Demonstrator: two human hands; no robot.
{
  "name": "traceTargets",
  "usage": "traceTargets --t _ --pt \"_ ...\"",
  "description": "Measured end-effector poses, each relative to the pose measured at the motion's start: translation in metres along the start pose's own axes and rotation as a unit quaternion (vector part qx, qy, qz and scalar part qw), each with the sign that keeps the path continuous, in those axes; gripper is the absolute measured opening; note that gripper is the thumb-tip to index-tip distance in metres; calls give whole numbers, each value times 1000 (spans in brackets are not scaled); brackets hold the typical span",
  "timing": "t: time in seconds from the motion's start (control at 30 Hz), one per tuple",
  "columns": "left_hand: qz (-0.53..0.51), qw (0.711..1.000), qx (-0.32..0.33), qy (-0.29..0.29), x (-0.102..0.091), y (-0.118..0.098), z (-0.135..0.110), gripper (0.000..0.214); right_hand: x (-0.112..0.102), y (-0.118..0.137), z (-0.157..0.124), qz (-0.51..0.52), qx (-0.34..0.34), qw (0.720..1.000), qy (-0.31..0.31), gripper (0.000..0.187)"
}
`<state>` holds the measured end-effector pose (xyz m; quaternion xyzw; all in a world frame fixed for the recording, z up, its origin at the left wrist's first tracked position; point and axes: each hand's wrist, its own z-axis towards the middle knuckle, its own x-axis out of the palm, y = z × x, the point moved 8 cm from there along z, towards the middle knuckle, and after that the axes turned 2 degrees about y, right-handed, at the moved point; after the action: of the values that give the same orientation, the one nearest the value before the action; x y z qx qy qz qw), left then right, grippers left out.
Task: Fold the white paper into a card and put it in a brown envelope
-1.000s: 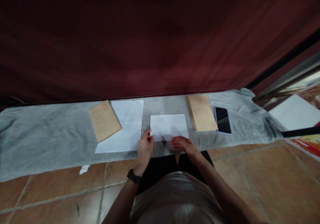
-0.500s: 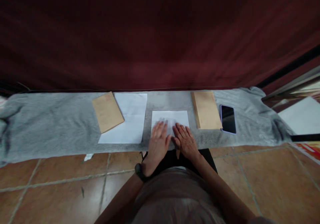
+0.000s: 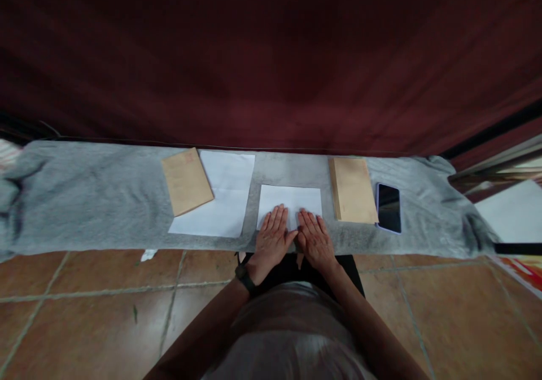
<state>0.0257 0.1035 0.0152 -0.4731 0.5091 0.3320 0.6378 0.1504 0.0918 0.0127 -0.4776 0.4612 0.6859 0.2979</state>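
A folded white sheet of paper [image 3: 290, 198] lies on a grey cloth [image 3: 97, 196] spread over the tiled floor. My left hand [image 3: 271, 239] rests flat on the sheet's near left part, fingers stretched out. My right hand [image 3: 314, 237] lies flat beside it on the near right part, fingers also stretched out. The two hands almost touch at the thumbs. Neither hand holds anything. A black watch [image 3: 245, 278] sits on my left wrist.
Left of the folded sheet lies a larger white sheet [image 3: 220, 205] with a brown envelope [image 3: 187, 180] on its far left corner. To the right are a stack of brown envelopes [image 3: 353, 189] and a black phone [image 3: 388, 207]. A dark red curtain [image 3: 271, 58] hangs behind.
Both hands moved from the sheet's near edge, left fingers curled at its corner, onto the paper and now lie flat and side by side. The view has shifted slightly.
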Motion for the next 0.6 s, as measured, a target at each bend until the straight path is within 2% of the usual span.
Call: traceTargets --t 0.2,0.4,0.47,0.6 --pt "14 997 -64 -34 -8 31 -13 60 -2 -3 -3 -7 24 1000 -5 58" --pt "15 996 -74 -49 -11 35 -16 60 -10 -10 2 -5 94 995 -35 58" --pt "17 996 -77 -51 -10 35 -15 60 -10 1 11 12 92 995 -39 58" --pt "31 997 -68 -37 -5 35 -17 63 3 43 30 61 7 998 -9 56"
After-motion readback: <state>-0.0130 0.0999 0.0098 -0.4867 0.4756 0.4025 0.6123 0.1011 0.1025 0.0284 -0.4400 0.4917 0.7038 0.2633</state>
